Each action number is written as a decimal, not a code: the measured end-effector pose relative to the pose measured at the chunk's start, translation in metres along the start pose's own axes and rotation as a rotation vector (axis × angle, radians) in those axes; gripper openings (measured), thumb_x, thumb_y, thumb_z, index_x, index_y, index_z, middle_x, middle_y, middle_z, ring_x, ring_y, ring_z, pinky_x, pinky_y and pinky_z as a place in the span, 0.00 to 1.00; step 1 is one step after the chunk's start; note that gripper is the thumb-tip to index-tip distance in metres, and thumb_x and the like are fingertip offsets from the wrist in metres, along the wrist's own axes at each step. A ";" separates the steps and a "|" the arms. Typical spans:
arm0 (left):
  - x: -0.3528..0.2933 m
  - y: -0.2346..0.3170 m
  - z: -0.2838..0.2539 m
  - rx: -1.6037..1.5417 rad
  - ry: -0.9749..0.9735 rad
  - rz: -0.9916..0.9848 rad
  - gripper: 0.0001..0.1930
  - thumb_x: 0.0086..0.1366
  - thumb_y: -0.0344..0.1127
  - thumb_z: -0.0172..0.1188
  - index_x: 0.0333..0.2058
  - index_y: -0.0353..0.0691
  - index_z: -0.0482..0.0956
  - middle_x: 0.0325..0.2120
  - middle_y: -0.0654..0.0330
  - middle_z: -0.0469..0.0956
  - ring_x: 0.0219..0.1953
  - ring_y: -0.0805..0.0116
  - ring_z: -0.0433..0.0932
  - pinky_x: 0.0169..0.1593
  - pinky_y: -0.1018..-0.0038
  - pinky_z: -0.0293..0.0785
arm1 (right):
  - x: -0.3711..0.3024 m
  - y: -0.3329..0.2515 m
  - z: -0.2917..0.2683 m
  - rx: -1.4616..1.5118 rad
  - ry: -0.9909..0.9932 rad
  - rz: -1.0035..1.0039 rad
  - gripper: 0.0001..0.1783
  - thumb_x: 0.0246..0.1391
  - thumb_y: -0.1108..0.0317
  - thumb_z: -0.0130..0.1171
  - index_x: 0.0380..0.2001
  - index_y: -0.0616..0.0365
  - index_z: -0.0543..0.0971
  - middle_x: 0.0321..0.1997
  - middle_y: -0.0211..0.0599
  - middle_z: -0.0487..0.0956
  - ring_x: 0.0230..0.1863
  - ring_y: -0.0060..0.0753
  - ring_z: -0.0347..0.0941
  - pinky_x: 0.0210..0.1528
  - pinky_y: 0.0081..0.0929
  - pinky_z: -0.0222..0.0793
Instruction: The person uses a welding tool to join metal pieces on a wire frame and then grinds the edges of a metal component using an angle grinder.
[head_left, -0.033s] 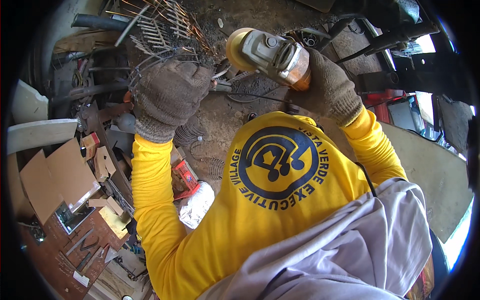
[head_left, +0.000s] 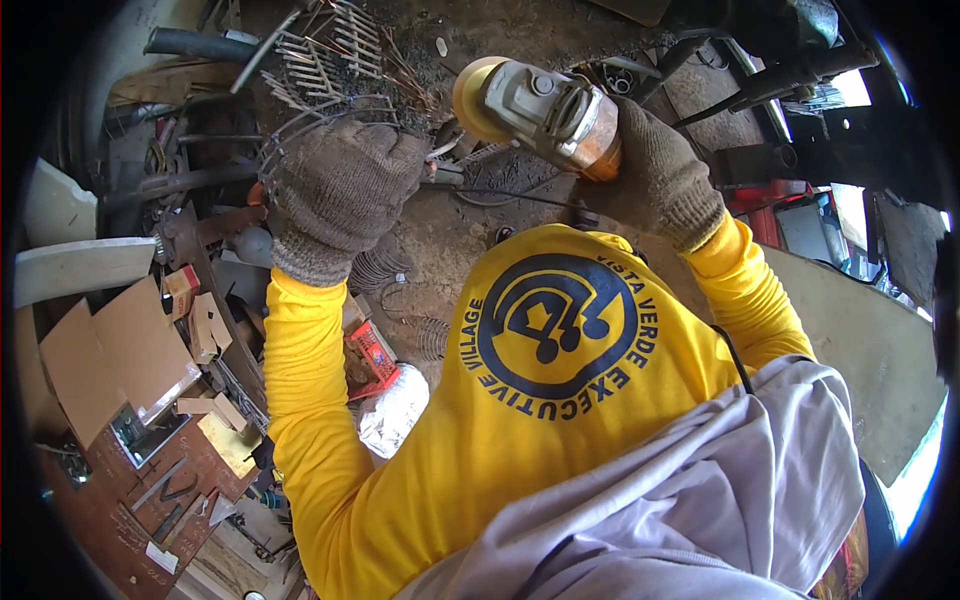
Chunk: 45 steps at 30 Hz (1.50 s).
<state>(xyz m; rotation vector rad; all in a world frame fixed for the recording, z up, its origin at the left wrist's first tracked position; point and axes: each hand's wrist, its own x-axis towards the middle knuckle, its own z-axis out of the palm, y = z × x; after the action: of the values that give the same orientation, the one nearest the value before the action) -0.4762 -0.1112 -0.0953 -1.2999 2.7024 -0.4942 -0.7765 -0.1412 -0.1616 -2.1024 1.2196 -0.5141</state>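
My right hand (head_left: 660,175), in a brown knitted glove, is closed round the rear of an angle grinder (head_left: 545,108) with a grey head and an orange body. Its pale yellow disc (head_left: 480,98) points left, a little apart from my other glove. My left hand (head_left: 345,195), gloved alike, is closed in a fist beside curved metal rods (head_left: 330,110). A short bent rod end (head_left: 445,148) sticks out on the fist's right side, near the disc. What lies inside the fist is hidden.
Comb-like metal pieces (head_left: 305,62) lie beyond my left hand. A dark cable (head_left: 520,194) runs by the grinder. Cardboard (head_left: 125,350) and hand tools (head_left: 175,490) lie on a brown board at left. Coiled metal (head_left: 375,268) sits on the floor; a pale panel (head_left: 850,330) stands at right.
The bright orange sparks at the top, beyond my left hand, have faded. Both hands and the grinder stay nearly where they were.
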 end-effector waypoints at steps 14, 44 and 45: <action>0.001 0.000 -0.002 -0.013 -0.022 0.011 0.10 0.56 0.46 0.63 0.30 0.48 0.78 0.22 0.63 0.76 0.28 0.64 0.79 0.31 0.66 0.75 | 0.000 -0.008 0.001 -0.044 0.030 -0.008 0.35 0.37 0.57 0.73 0.49 0.58 0.72 0.43 0.49 0.79 0.45 0.54 0.77 0.47 0.40 0.75; -0.003 0.001 0.000 -0.124 0.075 -0.105 0.08 0.59 0.43 0.63 0.31 0.47 0.81 0.24 0.60 0.78 0.26 0.59 0.78 0.30 0.63 0.74 | -0.002 -0.005 -0.001 -0.089 -0.021 0.054 0.41 0.36 0.57 0.74 0.54 0.57 0.69 0.44 0.48 0.79 0.46 0.54 0.77 0.49 0.41 0.74; -0.006 -0.002 0.002 -0.136 0.116 -0.107 0.08 0.59 0.44 0.62 0.31 0.47 0.81 0.24 0.60 0.78 0.26 0.59 0.78 0.30 0.63 0.74 | -0.002 -0.006 -0.001 -0.085 -0.018 0.047 0.39 0.36 0.56 0.74 0.52 0.59 0.70 0.43 0.48 0.79 0.45 0.54 0.78 0.48 0.41 0.75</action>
<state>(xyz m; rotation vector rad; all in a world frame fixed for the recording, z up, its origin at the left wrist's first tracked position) -0.4705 -0.1086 -0.0971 -1.5018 2.8150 -0.4148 -0.7745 -0.1378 -0.1573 -2.1389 1.2979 -0.4277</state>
